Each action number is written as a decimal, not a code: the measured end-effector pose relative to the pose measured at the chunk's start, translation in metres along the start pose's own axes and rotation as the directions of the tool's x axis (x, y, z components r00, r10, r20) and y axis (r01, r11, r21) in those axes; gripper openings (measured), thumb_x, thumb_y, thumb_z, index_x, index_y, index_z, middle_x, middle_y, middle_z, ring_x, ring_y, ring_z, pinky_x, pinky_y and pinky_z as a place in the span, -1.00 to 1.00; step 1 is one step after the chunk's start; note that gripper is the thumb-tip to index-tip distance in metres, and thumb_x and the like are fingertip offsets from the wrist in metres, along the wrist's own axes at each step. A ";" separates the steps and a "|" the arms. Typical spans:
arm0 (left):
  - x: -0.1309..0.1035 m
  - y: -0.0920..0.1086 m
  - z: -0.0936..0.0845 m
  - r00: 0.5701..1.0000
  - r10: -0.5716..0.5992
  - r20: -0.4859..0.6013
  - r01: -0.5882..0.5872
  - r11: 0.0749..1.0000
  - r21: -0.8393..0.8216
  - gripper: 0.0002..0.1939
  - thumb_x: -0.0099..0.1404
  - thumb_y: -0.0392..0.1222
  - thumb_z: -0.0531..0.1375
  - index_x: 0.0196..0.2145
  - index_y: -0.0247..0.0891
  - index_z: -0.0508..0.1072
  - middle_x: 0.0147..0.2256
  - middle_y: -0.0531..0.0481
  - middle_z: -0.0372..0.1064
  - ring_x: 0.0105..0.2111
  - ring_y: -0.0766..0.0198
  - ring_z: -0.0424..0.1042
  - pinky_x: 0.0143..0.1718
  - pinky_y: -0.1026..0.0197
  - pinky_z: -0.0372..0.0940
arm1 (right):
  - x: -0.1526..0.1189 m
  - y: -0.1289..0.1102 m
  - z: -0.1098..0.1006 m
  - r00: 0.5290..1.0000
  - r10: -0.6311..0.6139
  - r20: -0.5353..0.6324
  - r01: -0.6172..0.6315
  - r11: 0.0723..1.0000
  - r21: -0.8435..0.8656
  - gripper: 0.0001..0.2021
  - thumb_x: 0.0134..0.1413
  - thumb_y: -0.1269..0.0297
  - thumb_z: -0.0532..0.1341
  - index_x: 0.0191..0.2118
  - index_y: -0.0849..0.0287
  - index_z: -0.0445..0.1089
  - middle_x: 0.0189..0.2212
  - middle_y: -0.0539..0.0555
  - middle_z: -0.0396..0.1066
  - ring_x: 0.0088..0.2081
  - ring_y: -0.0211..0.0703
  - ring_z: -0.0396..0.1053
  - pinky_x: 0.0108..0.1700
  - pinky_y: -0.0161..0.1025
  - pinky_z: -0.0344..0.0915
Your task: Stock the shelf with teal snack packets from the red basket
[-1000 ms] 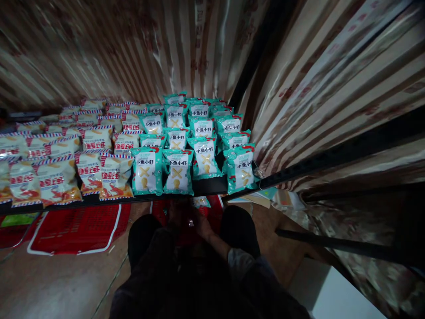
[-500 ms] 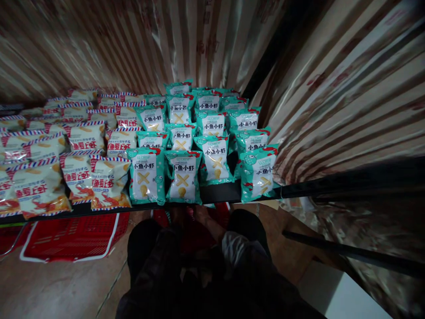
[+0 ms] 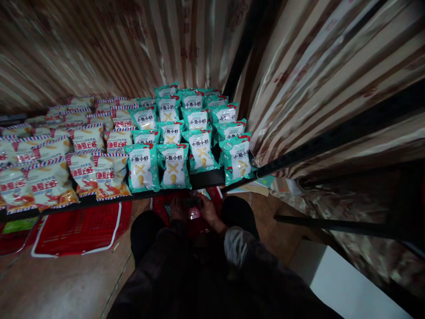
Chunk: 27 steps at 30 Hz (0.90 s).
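Note:
Both hands are low between the knees, in shadow under the shelf's front edge. My right hand [image 3: 208, 210] has its fingers bent at the side of a dark item with a pink label [image 3: 194, 213]. Darker and partly hidden, my left hand [image 3: 178, 210] is at the other side of that item; its fingers are hard to make out. Beneath both hands lies a red basket [image 3: 217, 200]. Above them, teal snack bags [image 3: 173, 167] stand in rows on the black shelf [image 3: 207, 179].
Cream snack bags with red print [image 3: 49, 184] fill the shelf's left part. A red basket with a white rim [image 3: 79, 228] sits on the floor at left. Striped curtains [image 3: 133, 44] hang behind. Black bars [image 3: 332, 133] and a white box [image 3: 352, 283] are at right.
The view has shifted, so the shelf and its bags appear further left. Both hands show more clearly, and the pink-labelled item between them is more visible.

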<state>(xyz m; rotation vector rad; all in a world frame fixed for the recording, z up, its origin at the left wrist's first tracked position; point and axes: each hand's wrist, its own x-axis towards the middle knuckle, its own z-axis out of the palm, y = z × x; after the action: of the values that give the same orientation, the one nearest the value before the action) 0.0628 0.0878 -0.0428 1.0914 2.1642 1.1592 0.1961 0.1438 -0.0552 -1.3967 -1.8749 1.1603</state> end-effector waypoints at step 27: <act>-0.051 0.188 -0.130 0.980 0.075 0.182 0.063 0.757 -0.650 -0.59 0.00 0.09 0.23 -0.33 -0.30 0.36 -0.34 -0.05 0.47 -0.30 0.21 0.45 -0.23 0.20 0.31 | -0.049 -0.207 -0.141 0.900 -0.403 -0.168 0.392 0.915 -0.095 -0.87 0.09 0.25 0.05 -0.32 0.17 0.27 -0.57 -0.10 0.25 -0.54 -0.32 0.24 -0.43 -0.39 0.09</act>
<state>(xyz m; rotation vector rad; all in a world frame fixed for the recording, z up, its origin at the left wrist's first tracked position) 0.0842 0.0465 0.1865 0.8368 1.4049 1.5677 0.2248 0.1231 0.1972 -1.0381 -1.9521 0.7515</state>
